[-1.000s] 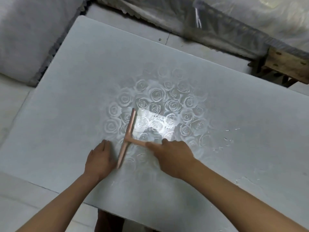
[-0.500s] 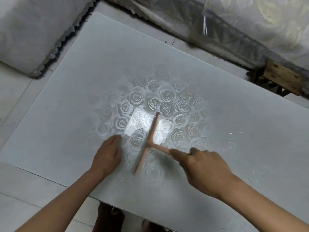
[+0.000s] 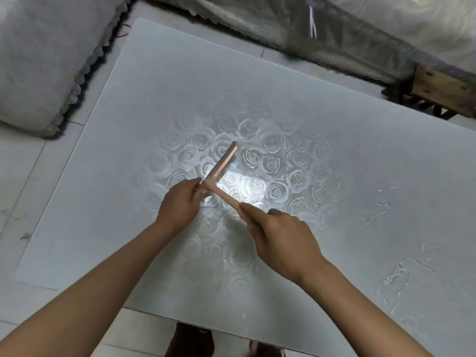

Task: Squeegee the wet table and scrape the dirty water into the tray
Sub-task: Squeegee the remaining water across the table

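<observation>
A pale pink T-shaped squeegee (image 3: 223, 163) lies tilted over the middle of the white table (image 3: 154, 86), above a faint rose pattern and a bright glare patch. My right hand (image 3: 280, 238) grips its handle from the lower right. My left hand (image 3: 180, 202) pinches the near end of the blade, which hides that end. Streaks and beads of water (image 3: 396, 274) sit on the table's right side. No tray is in view.
A grey padded cushion (image 3: 38, 60) lies on the floor at the far left. Plastic-covered bedding (image 3: 334, 29) runs along the back, with a wooden block (image 3: 445, 91) at the far right. My feet (image 3: 190, 341) show under the near table edge.
My left hand has lifted off the table and taken hold of the blade's near end. The squeegee has turned, its far end now pointing up and right.
</observation>
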